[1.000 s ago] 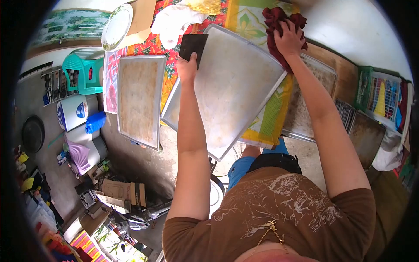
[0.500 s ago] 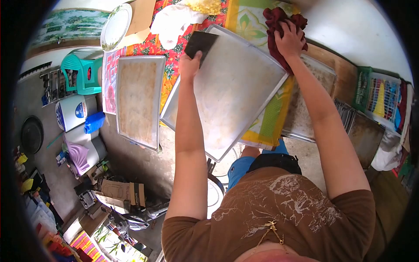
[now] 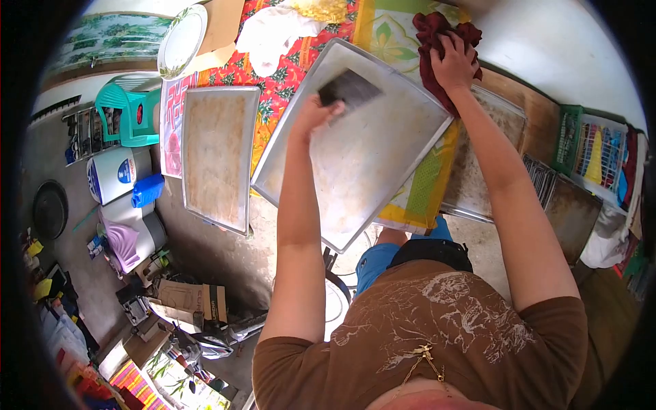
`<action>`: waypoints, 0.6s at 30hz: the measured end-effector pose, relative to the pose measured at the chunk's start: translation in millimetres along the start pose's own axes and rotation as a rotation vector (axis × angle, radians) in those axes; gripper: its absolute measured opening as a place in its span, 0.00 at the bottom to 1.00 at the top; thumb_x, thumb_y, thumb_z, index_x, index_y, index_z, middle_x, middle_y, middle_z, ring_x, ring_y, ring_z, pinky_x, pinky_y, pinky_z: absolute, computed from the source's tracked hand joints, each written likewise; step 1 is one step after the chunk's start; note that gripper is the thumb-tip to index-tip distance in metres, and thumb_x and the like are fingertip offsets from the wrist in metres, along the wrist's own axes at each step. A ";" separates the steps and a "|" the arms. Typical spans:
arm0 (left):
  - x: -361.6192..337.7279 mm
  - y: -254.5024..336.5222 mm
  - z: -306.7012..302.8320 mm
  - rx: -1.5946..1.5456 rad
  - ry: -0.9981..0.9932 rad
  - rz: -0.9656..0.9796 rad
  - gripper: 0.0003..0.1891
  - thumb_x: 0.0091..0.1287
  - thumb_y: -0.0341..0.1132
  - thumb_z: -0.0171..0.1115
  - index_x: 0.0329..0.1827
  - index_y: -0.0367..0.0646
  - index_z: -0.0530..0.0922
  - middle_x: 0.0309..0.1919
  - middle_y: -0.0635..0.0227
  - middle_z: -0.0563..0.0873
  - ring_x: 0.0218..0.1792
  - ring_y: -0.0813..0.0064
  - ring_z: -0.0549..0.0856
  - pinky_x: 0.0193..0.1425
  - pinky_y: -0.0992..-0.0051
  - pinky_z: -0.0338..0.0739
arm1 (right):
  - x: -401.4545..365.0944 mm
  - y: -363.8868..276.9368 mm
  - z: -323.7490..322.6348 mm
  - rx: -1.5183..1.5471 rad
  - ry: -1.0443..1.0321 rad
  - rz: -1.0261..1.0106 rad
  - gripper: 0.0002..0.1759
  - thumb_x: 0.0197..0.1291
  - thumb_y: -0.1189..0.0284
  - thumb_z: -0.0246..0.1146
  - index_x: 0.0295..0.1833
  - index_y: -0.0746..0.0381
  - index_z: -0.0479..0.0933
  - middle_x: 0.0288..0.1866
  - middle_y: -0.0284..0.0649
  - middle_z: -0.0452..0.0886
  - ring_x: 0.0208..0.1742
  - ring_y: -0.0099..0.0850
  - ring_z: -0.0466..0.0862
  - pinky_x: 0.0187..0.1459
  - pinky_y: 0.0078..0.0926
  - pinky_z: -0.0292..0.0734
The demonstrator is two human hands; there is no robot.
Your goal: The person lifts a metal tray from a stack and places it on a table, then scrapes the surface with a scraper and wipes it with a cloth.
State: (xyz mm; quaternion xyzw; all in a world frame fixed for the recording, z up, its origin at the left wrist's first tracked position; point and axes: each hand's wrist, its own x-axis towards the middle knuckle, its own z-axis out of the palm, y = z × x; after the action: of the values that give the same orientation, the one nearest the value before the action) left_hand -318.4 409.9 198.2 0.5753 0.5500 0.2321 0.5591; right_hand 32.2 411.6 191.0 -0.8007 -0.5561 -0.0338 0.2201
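Observation:
My left hand grips a dark flat rectangular piece, blurred by motion, over the upper left part of a large metal tray. The tray lies at an angle on the table. Beyond its right corner, my right hand is closed on a bunched dark red cloth, partly hidden under the fingers. A second metal tray with brownish stains lies to the left.
A white cloth and an oval plate are at the table's far side. Another stained tray lies at right, near a green basket. A teal chair stands at left.
My left hand has moved right and slightly down with the dark piece, from the tray's upper left edge onto its surface. My right hand and the cloth look unmoved.

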 end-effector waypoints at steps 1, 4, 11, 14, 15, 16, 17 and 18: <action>-9.7 -5.6 9.4 0.090 -0.067 -0.055 0.11 0.60 0.35 0.72 0.39 0.37 0.83 0.28 0.76 0.83 0.27 0.82 0.75 0.34 0.75 0.73 | -0.7 0.4 -0.1 0.003 0.003 -0.003 0.25 0.59 0.50 0.57 0.63 0.40 0.71 0.69 0.27 0.65 0.72 0.48 0.60 0.63 0.68 0.59; -60.9 7.8 32.0 0.069 -0.197 -0.094 0.12 0.59 0.37 0.72 0.38 0.38 0.81 0.25 0.78 0.80 0.26 0.82 0.72 0.32 0.75 0.70 | -0.7 1.6 -0.9 0.007 -0.005 0.003 0.26 0.59 0.49 0.58 0.63 0.40 0.71 0.70 0.27 0.64 0.72 0.49 0.60 0.62 0.68 0.58; -207.2 -2.4 44.3 -0.275 0.591 -0.181 0.12 0.62 0.33 0.68 0.40 0.31 0.82 0.33 0.69 0.85 0.34 0.79 0.79 0.40 0.74 0.75 | 3.7 5.3 6.4 -0.003 -0.034 0.011 0.26 0.59 0.49 0.57 0.65 0.38 0.69 0.72 0.26 0.63 0.72 0.54 0.60 0.61 0.74 0.57; -263.7 -33.2 40.7 -0.401 1.033 -0.124 0.12 0.63 0.32 0.67 0.45 0.34 0.82 0.35 0.70 0.86 0.34 0.78 0.81 0.38 0.75 0.75 | 4.6 6.3 8.5 -0.005 -0.014 0.016 0.25 0.60 0.51 0.57 0.64 0.35 0.69 0.71 0.24 0.64 0.69 0.54 0.62 0.61 0.73 0.58; -281.8 -33.4 38.5 -0.398 1.097 -0.237 0.12 0.63 0.33 0.67 0.45 0.36 0.82 0.34 0.71 0.85 0.32 0.81 0.80 0.34 0.76 0.74 | 4.8 4.1 5.2 -0.033 -0.034 0.024 0.25 0.60 0.51 0.57 0.64 0.35 0.69 0.71 0.24 0.64 0.68 0.54 0.62 0.61 0.73 0.58; -300.3 -33.7 35.8 -0.397 1.157 -0.352 0.11 0.63 0.34 0.67 0.45 0.38 0.82 0.33 0.72 0.85 0.30 0.83 0.79 0.29 0.76 0.72 | 4.4 1.3 -0.1 -0.061 -0.055 0.032 0.25 0.60 0.52 0.58 0.64 0.35 0.69 0.70 0.25 0.65 0.68 0.54 0.63 0.60 0.72 0.59; -315.7 -48.5 36.0 -0.473 1.192 -0.342 0.11 0.63 0.36 0.67 0.44 0.42 0.82 0.33 0.74 0.85 0.27 0.85 0.77 0.22 0.78 0.66 | 6.9 -0.2 -6.7 -0.097 -0.141 0.038 0.25 0.60 0.52 0.58 0.65 0.35 0.69 0.70 0.27 0.64 0.68 0.55 0.62 0.61 0.69 0.62; -327.6 -51.0 37.6 -0.577 1.232 -0.361 0.13 0.63 0.39 0.66 0.48 0.45 0.81 0.35 0.76 0.85 0.28 0.84 0.79 0.21 0.78 0.67 | 10.3 -1.5 -14.0 -0.136 -0.227 0.044 0.25 0.60 0.52 0.59 0.65 0.34 0.69 0.70 0.29 0.64 0.68 0.55 0.62 0.61 0.65 0.64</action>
State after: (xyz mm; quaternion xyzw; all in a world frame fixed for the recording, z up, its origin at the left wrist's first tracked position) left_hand -398.3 91.2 256.4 0.0676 0.7699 0.5561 0.3058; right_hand 37.4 415.6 207.2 -0.8245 -0.5562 0.0242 0.1015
